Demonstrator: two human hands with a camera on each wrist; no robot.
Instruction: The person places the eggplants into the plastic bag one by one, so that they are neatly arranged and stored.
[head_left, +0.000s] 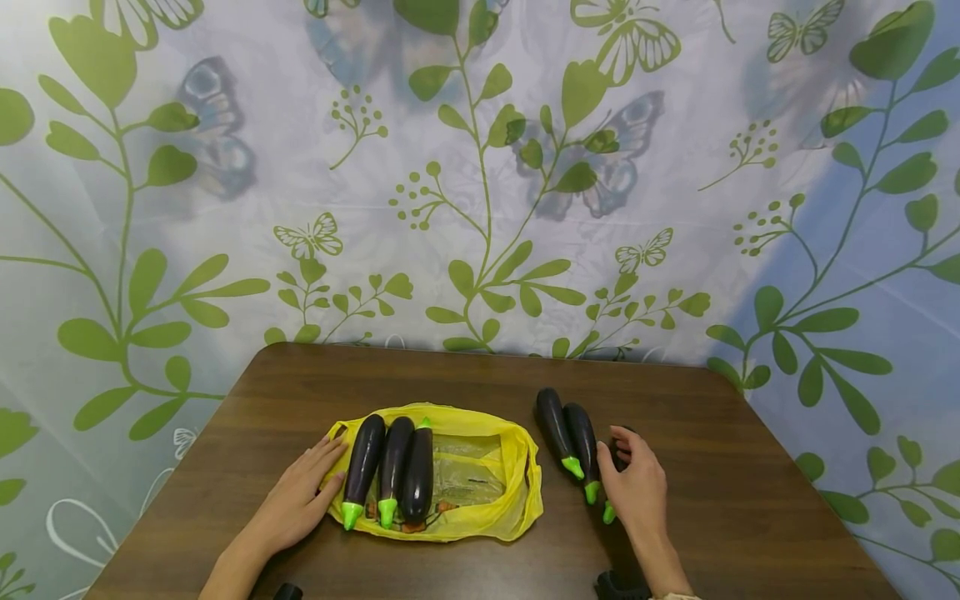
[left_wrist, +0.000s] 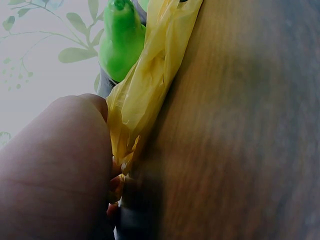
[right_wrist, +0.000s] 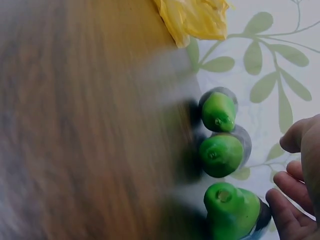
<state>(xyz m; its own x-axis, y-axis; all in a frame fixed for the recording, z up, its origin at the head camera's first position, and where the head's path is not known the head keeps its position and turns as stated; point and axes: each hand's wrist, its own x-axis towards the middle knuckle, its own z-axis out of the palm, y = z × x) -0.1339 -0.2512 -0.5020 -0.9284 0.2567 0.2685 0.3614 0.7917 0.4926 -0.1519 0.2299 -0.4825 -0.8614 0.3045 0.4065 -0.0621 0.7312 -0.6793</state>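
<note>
A yellow plastic bag (head_left: 517,500) lies spread on the table with its mouth open upward. Three dark purple eggplants with bright green stem ends, one of them this eggplant (head_left: 365,462), lie side by side on its left part. My left hand (head_left: 300,492) rests against the bag's left edge, fingers extended. To the bag's right are two more eggplants, including this eggplant (head_left: 553,423), and a third eggplant (right_wrist: 232,212) mostly hidden under my right hand (head_left: 637,483). That hand arches over it with loosely bent fingers; in the right wrist view the thumb stands apart from it.
The brown wooden table (head_left: 675,400) ends at a hanging cloth (head_left: 375,275) printed with green leaves and butterflies. Dark objects, such as this black piece (head_left: 288,591), show by both wrists at the bottom edge.
</note>
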